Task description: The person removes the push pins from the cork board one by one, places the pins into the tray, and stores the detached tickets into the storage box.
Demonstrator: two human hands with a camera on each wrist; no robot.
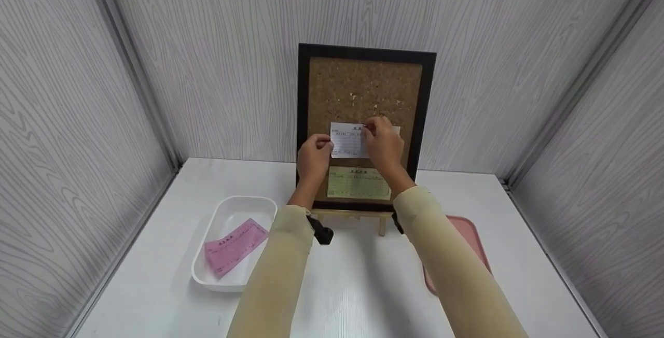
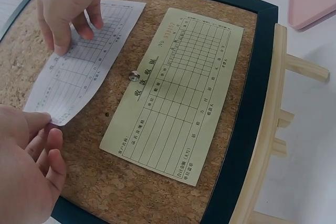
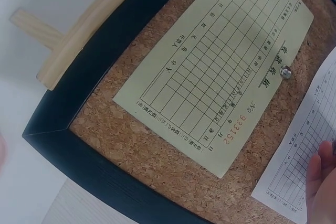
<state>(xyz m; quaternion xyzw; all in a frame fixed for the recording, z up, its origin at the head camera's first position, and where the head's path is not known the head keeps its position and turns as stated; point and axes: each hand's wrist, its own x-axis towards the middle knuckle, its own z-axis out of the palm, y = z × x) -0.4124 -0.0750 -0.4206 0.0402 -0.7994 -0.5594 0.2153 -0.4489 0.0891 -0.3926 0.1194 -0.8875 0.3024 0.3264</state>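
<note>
A white receipt slip (image 1: 345, 143) lies against the cork board (image 1: 363, 81), above a yellow-green receipt (image 1: 358, 187). My left hand (image 1: 314, 157) pinches the white slip's lower left corner between thumb and index finger; in the left wrist view that corner lifts slightly. At the slip's top middle, the fingertips of my right hand (image 1: 385, 143) are bunched on a small pushpin, mostly hidden, with a glint beside the fingers in the right wrist view. A silver pushpin (image 2: 134, 76) fixes the yellow-green receipt at its top middle.
The black-framed board leans on a wooden easel (image 1: 382, 226) by the back wall. To the left stands a white tray (image 1: 199, 270) holding a pink receipt (image 1: 236, 247). A pink tray (image 1: 469, 229) lies at right, partly behind my right sleeve.
</note>
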